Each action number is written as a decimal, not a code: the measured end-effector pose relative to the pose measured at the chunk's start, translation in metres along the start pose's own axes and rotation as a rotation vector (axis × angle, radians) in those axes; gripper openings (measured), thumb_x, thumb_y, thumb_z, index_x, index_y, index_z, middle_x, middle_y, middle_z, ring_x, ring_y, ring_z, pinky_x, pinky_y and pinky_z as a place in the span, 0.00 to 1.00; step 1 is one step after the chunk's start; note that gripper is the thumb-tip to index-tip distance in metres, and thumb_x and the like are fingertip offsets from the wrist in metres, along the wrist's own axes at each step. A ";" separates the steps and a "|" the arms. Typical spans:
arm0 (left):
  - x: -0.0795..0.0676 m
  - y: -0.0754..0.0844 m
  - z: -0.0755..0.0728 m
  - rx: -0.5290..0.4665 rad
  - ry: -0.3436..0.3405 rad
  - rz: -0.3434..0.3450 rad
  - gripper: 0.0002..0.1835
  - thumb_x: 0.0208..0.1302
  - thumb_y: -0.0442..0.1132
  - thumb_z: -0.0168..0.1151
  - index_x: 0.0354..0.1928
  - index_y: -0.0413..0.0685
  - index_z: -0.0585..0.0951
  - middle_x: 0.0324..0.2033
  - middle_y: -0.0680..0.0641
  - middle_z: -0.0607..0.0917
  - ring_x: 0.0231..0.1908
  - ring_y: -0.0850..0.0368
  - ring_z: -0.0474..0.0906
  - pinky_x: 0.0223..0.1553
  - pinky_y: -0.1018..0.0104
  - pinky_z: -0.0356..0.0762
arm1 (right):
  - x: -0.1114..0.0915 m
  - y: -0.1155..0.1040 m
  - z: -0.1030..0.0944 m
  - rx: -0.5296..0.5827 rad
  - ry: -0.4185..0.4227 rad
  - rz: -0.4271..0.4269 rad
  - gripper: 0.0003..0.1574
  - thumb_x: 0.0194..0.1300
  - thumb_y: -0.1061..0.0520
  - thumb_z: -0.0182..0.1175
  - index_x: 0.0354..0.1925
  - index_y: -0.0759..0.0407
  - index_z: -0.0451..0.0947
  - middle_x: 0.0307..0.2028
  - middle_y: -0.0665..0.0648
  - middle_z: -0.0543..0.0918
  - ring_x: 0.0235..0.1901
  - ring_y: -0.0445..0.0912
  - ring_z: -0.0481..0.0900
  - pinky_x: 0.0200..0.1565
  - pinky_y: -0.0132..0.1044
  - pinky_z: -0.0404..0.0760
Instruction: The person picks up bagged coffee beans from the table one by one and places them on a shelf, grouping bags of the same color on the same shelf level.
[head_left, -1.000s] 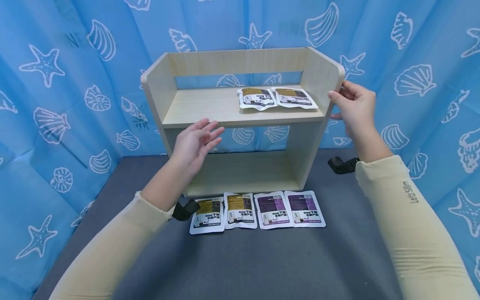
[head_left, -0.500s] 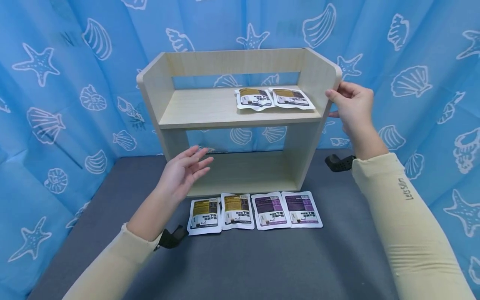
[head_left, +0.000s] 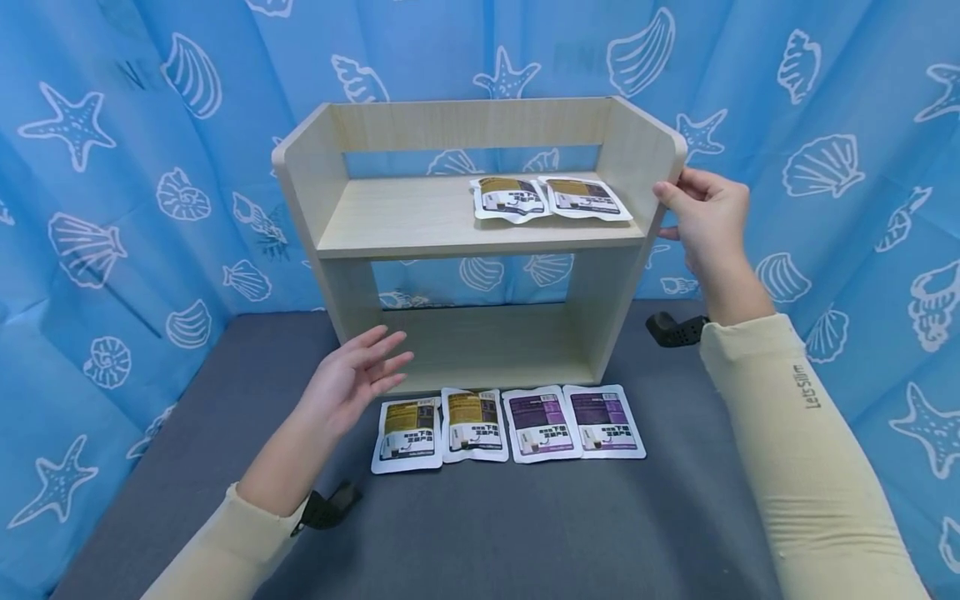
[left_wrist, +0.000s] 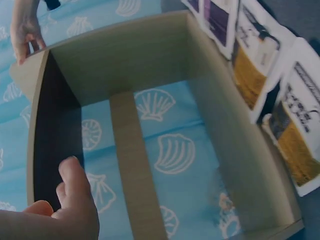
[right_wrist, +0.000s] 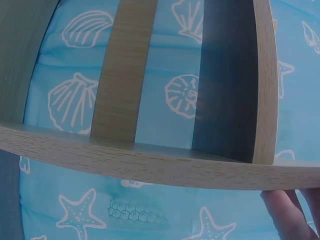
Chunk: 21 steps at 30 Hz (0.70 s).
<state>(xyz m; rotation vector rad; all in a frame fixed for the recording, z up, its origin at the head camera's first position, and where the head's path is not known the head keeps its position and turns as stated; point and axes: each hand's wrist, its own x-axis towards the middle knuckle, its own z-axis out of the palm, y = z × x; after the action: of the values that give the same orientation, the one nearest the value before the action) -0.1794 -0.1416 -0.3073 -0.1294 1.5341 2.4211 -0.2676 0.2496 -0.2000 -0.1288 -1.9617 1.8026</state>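
A pale wooden two-tier shelf (head_left: 420, 242) stands on the table. My right hand (head_left: 708, 221) pinches the front edge of its right side panel, thumb in front and fingers behind; in the right wrist view fingertips (right_wrist: 285, 212) show at the panel's edge. Palm up with fingers loosely extended, my left hand (head_left: 348, 379) is in front of the lower tier's left side, holding nothing. Two brown-and-white pouches (head_left: 512, 198) lie on the upper tier at the right. Before the shelf lie two brown-and-white pouches (head_left: 475, 425) and two purple-and-white pouches (head_left: 543, 422) in a row.
The table (head_left: 480, 525) has a dark grey cover. A blue curtain (head_left: 187, 167) with white shells and starfish hangs behind and at both sides. A black wrist mount (head_left: 327, 507) juts from the left forearm, and another mount (head_left: 675, 330) from the right.
My left hand has moved down and toward me, from the upper tier's front edge to the lower tier. My right hand keeps its hold on the side panel. The pouches stay put.
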 end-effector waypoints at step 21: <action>-0.004 -0.032 -0.048 0.164 0.041 -0.112 0.29 0.78 0.36 0.41 0.76 0.41 0.49 0.72 0.38 0.59 0.52 0.60 0.79 0.55 0.63 0.76 | -0.002 0.000 -0.001 -0.020 -0.008 -0.024 0.27 0.62 0.53 0.66 0.58 0.58 0.79 0.48 0.54 0.84 0.47 0.44 0.81 0.25 0.26 0.81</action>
<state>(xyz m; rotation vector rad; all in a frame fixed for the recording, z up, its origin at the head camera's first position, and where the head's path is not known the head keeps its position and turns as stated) -0.1702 -0.1724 -0.3551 -0.2274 1.6882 2.2105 -0.2652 0.2495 -0.2008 -0.1039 -1.9784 1.7712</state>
